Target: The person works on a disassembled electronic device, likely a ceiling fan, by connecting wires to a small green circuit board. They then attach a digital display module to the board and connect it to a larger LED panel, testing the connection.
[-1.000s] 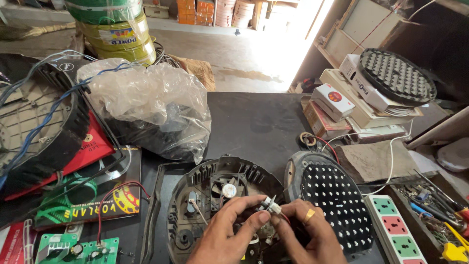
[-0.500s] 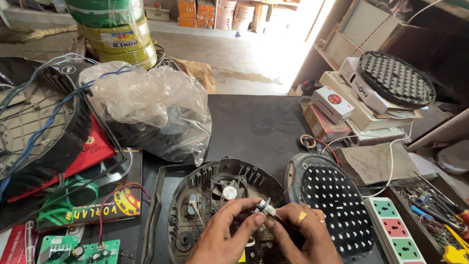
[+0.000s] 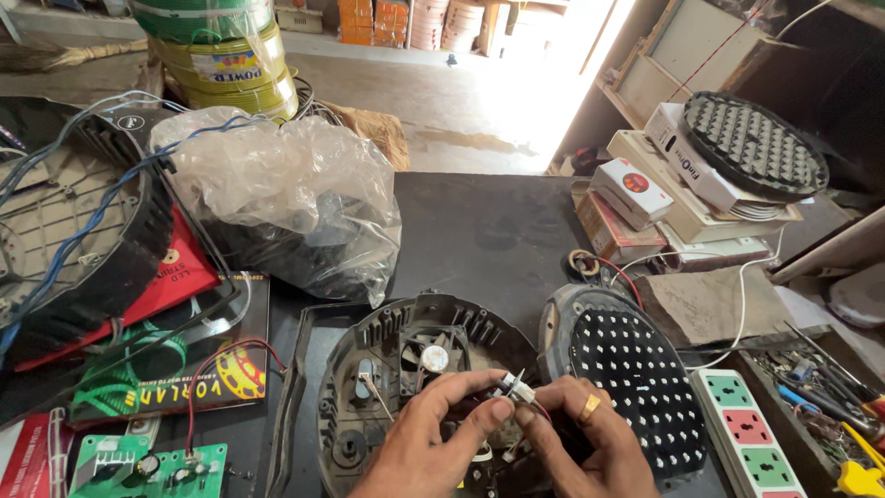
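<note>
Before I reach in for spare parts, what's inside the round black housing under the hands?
The round black housing shows a small fan, ribbed fins and thin wires. The left hand and right hand, pinching a small white connector, cover its lower right part.

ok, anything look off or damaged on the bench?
Nothing looks broken. The round black housing lies open, fan exposed, its LED plate tilted beside it. Both hands, left hand and right hand, pinch a small white connector. Loose wires clutter the left side.

an electrical repair workshop; circuit board [image 3: 152,466], wire coils [image 3: 226,55], power strip [image 3: 751,429], scattered tools [image 3: 820,378].
</note>
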